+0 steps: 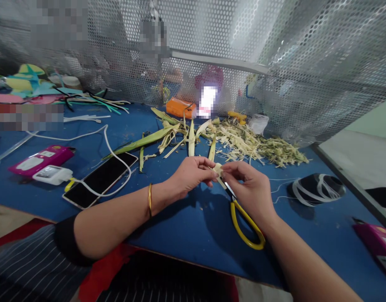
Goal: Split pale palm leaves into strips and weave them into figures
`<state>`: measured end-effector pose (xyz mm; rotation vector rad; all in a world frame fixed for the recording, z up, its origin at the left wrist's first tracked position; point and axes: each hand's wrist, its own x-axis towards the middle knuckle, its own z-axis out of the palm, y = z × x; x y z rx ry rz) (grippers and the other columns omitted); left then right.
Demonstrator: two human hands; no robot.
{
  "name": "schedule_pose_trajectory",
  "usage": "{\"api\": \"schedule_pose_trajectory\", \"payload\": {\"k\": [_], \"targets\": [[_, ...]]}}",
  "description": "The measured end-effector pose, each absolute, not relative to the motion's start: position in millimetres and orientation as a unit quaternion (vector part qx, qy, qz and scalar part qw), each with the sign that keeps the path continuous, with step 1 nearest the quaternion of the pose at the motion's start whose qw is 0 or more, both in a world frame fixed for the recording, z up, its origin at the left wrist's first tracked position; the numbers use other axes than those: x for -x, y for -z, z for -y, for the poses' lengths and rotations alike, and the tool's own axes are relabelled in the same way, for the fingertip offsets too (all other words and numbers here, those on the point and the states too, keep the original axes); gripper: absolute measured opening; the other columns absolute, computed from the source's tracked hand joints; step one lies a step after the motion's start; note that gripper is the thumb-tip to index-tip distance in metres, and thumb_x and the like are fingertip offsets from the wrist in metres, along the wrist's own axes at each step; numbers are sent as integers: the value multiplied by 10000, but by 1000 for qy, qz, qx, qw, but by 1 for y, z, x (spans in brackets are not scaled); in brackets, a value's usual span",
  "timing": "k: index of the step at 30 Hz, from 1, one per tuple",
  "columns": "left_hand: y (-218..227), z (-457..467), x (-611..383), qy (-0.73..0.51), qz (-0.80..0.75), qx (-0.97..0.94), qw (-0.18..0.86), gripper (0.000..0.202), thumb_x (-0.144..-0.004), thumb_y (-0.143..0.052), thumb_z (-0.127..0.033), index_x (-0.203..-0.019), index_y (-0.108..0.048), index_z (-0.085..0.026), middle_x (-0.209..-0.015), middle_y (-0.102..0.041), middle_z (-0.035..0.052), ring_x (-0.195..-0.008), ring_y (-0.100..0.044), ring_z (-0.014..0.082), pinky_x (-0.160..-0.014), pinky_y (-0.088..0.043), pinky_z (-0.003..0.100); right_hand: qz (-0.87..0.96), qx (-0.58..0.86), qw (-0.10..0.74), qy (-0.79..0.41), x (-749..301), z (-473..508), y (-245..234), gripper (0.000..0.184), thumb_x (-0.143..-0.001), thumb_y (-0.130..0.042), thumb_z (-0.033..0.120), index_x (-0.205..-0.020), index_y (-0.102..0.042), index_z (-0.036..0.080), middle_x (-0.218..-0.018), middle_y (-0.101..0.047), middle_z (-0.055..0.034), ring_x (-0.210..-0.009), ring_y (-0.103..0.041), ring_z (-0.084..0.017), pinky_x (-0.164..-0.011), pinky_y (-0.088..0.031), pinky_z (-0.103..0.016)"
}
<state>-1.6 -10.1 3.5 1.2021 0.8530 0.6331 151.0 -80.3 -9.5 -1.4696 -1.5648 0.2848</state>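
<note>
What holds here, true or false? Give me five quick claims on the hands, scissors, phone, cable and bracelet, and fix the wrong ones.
1. The left hand and right hand both pinch a small pale piece. True.
2. The gold bracelet is on the right wrist. False: it is on the left wrist.
3. The scissors have a yellow handle. True.
4. The dark phone lies right of the scissors. False: it lies to their left.
5. The white cable passes across the phone. True.
</note>
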Motion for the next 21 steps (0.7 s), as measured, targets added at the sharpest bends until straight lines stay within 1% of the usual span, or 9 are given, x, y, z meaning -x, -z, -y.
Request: {"api": "schedule_pose_trajectory", "payload": {"k": [3, 7, 10, 13, 16, 18, 21], "targets": [[-3, 11, 1, -288, -383, -540, 692, 155, -718, -679, -27, -812, -589, -112, -558, -638, -22, -424, -563, 71, -505, -451, 215, 639, 601, 465, -119, -152, 81, 7, 111, -797, -598, 155, -807, -698, 200, -746, -669, 0, -613, -564, -117, -571, -436, -241], [0, 11, 2, -287, -374, -548, 691, 169, -696, -686, -37, -808, -587, -118, -556, -640, -24, -424, -565, 71, -514, -451, 218, 627, 607, 464, -153, -152, 81, 6, 112, -784, -599, 164, -804, -703, 199, -748, -676, -5, -628, -589, -128, -575, -446, -251], [0, 9, 2, -262, -362, -555, 701, 183, -680, -689, -47, -793, -571, -130, -558, -656, -14, -422, -574, 80, -508, -453, 222, 605, 606, 482, -184, -152, 79, 7, 57, -771, -620, 191, -819, -652, 193, -745, -664, -9, -631, -605, -137, -584, -468, -265], [-2, 9, 2, -236, -355, -588, 688, 153, -673, -673, -32, -723, -570, -133, -527, -642, -21, -414, -566, 76, -490, -440, 208, 574, 589, 506, -260, -152, 77, 8, 159, -759, -633, 218, -905, -573, 199, -742, -639, -1, -619, -621, -149, -588, -498, -285], [-4, 11, 2, -221, -354, -633, 652, 119, -673, -662, -19, -677, -605, -123, -486, -607, -37, -417, -553, 67, -481, -421, 190, 587, 585, 470, -304, -152, 76, 7, 187, -779, -585, 237, -958, -598, 186, -751, -617, -12, -625, -621, -159, -595, -501, -304], [-5, 11, 3, -216, -351, -656, 632, 97, -675, -665, -32, -674, -627, -121, -478, -597, -41, -423, -554, 70, -479, -413, 187, 606, 598, 435, -294, -152, 75, 6, 171, -799, -560, 261, -923, -644, 179, -766, -618, -29, -642, -614, -164, -604, -491, -309], [-2, 12, 3, -194, -345, -672, 626, 69, -680, -664, -54, -693, -650, -120, -483, -598, -40, -426, -564, 79, -485, -410, 191, 613, 608, 422, -279, -152, 75, 6, 171, -818, -576, 322, -861, -667, 183, -770, -616, -30, -593, -591, -148, -561, -464, -292]]}}
